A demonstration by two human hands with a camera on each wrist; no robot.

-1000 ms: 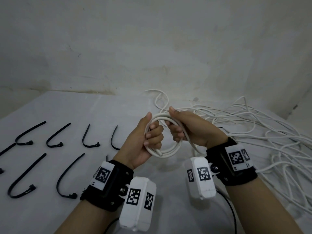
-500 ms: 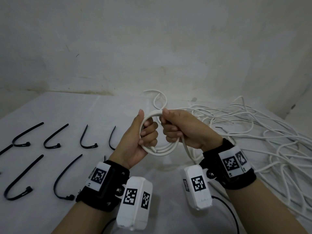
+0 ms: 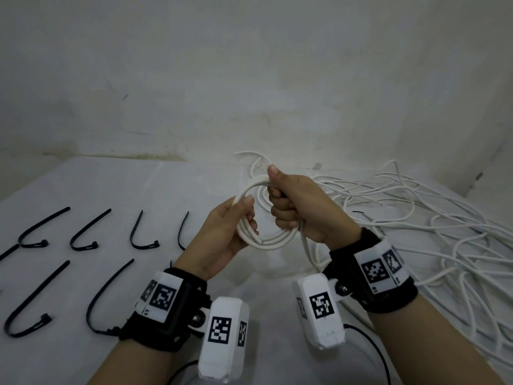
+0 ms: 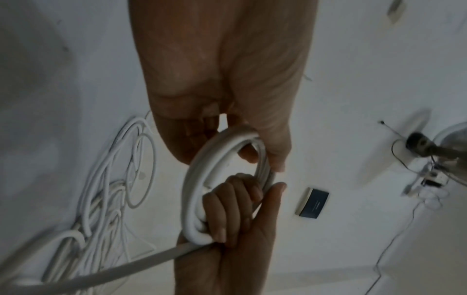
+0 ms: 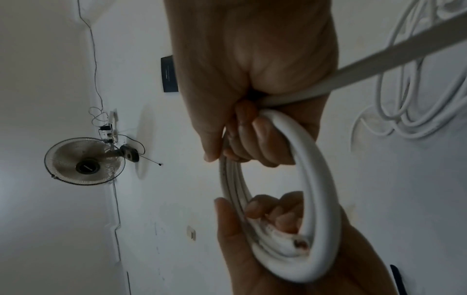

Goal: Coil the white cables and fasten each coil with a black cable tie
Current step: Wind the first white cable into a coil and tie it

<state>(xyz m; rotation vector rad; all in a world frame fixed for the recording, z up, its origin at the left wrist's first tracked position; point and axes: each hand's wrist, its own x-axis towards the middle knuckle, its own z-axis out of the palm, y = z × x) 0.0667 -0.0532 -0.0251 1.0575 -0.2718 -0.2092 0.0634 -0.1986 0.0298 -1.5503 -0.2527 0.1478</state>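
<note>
Black cable ties (image 3: 83,234) lie in rows on the left of the surface (image 3: 138,195). The left hand (image 3: 222,234) grips the white coil (image 3: 273,241) on its left side, fingers curled round it; the right hand (image 3: 297,207) grips its top. Loose cables (image 3: 430,218) are piled at right.

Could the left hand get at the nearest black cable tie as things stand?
Probably not yet. The left hand grips the white coil, shared with the right hand. The cable tie lies unobstructed on the table beside the left wrist, so freeing that hand should suffice.
</note>
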